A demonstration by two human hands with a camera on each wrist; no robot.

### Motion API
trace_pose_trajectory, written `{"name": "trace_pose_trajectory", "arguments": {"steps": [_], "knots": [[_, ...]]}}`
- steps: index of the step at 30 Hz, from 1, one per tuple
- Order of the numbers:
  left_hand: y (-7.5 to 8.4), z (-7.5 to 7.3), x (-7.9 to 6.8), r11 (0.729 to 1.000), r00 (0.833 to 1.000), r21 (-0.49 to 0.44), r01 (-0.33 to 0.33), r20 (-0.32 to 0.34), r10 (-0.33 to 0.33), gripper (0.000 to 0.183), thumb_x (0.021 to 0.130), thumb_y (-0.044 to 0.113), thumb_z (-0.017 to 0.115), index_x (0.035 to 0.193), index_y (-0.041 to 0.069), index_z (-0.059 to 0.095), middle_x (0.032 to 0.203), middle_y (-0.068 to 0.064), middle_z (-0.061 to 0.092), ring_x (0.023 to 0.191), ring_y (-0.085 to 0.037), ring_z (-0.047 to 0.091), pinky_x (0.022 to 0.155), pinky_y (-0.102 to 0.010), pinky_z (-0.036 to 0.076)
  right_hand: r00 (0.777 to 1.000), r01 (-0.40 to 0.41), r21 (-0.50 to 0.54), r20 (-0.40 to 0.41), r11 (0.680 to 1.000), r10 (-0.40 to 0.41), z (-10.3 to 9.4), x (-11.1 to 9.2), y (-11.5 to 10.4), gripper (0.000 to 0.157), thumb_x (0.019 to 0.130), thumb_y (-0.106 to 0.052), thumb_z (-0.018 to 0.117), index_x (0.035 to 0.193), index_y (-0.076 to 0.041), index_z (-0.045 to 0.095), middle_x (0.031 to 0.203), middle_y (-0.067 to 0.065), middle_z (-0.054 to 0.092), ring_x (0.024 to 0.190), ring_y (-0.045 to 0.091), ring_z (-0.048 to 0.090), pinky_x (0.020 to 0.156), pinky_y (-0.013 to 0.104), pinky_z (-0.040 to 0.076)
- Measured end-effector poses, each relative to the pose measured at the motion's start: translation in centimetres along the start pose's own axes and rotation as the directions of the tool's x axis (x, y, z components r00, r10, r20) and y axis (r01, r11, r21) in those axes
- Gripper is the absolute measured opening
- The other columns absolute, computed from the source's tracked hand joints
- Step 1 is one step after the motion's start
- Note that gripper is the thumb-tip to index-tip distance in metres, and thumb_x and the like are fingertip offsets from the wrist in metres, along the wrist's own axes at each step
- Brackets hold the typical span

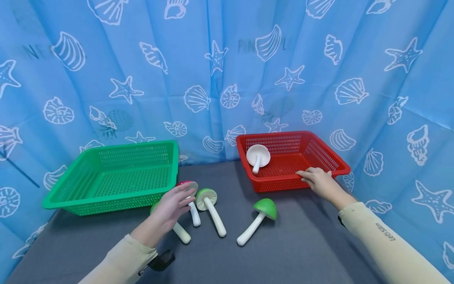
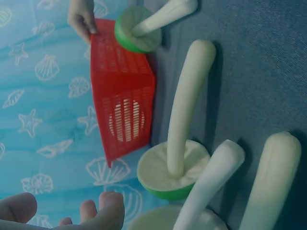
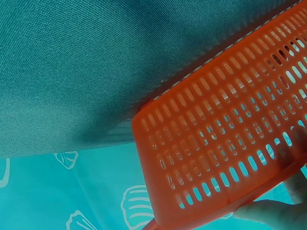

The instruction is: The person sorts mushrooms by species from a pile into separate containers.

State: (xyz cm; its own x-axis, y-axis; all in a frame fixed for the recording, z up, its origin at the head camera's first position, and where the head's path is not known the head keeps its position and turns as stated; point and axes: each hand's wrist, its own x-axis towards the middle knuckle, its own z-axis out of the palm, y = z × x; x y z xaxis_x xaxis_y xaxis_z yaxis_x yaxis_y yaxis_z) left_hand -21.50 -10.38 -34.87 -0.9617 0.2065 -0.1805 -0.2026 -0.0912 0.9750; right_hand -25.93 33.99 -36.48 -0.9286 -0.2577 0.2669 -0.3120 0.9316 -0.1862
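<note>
My right hand grips the front rim of the red basket near its right corner, the thumb along the rim in the right wrist view. A toy mushroom lies inside that basket at the left, its pale underside showing. My left hand hovers with fingers extended over a red-capped mushroom and a green-capped mushroom, partly hiding both. Just right of it lies another green-capped mushroom. Farther right, a green-capped mushroom rests in front of the red basket.
A green basket stands at the back left, beside my left hand. Grey cloth covers the table. A blue curtain with shell and starfish prints hangs right behind both baskets.
</note>
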Motion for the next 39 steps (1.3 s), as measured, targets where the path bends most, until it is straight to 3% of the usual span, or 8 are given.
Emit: {"name": "trace_pose_trajectory", "arguments": {"steps": [9, 16, 23, 33, 39], "knots": [[-1.3, -1.4, 0.0, 0.999, 0.997, 0.011, 0.049, -0.052, -0.048, 0.059, 0.103, 0.009, 0.041, 0.151, -0.010, 0.014, 0.151, -0.034, 0.023, 0.141, -0.047, 0.021, 0.113, -0.055, 0.019, 1.000, 0.014, -0.022, -0.004, 1.000, -0.015, -0.1, 0.0, -0.2, 0.038, 0.086, -0.005, 0.070, 0.123, -0.001, 0.065, 0.098, 0.017, 0.062, 0.100, 0.042, 0.055, 0.088, 0.083, 0.024], [-2.9, -1.5, 1.0, 0.997, 0.993, -0.011, 0.081, -0.084, -0.082, 0.063, 0.099, 0.006, 0.040, 0.149, -0.015, 0.007, 0.152, -0.038, 0.011, 0.141, -0.052, 0.010, 0.114, -0.058, 0.013, 1.000, 0.019, -0.019, -0.002, 1.000, -0.019, 0.0, -0.1, 0.2, 0.037, 0.086, -0.003, 0.070, 0.123, -0.002, 0.065, 0.099, 0.017, 0.062, 0.101, 0.042, 0.055, 0.088, 0.083, 0.023], [-4.2, -1.3, 1.8, 0.993, 0.989, -0.012, 0.114, -0.089, -0.114, 0.067, 0.100, 0.004, 0.041, 0.149, -0.014, -0.001, 0.151, -0.040, 0.004, 0.139, -0.054, 0.012, 0.113, -0.059, 0.014, 1.000, 0.015, -0.013, -0.005, 1.000, -0.015, 0.0, 0.0, 0.0, 0.037, 0.086, -0.003, 0.071, 0.122, -0.003, 0.066, 0.098, 0.016, 0.063, 0.100, 0.041, 0.055, 0.088, 0.083, 0.023], [-5.4, -0.6, 3.7, 0.993, 0.986, -0.052, 0.104, -0.122, -0.110, 0.065, 0.097, -0.003, 0.039, 0.147, -0.018, -0.002, 0.147, -0.044, 0.009, 0.138, -0.056, 0.011, 0.112, -0.061, 0.016, 1.000, -0.002, -0.009, 0.011, 1.000, 0.002, -0.1, 0.0, -0.1, 0.039, 0.086, -0.005, 0.071, 0.124, -0.003, 0.065, 0.099, 0.017, 0.061, 0.102, 0.042, 0.053, 0.088, 0.083, 0.023], [-5.9, -1.0, 4.7, 0.989, 0.978, -0.048, 0.143, -0.148, -0.148, 0.063, 0.098, -0.003, 0.035, 0.148, -0.015, -0.001, 0.145, -0.042, 0.020, 0.132, -0.050, 0.031, 0.107, -0.057, 0.030, 1.000, 0.003, -0.027, 0.014, 1.000, -0.003, 0.0, 0.1, -0.1, 0.037, 0.087, -0.004, 0.070, 0.123, -0.003, 0.065, 0.097, 0.016, 0.061, 0.101, 0.042, 0.054, 0.088, 0.083, 0.023]]}}
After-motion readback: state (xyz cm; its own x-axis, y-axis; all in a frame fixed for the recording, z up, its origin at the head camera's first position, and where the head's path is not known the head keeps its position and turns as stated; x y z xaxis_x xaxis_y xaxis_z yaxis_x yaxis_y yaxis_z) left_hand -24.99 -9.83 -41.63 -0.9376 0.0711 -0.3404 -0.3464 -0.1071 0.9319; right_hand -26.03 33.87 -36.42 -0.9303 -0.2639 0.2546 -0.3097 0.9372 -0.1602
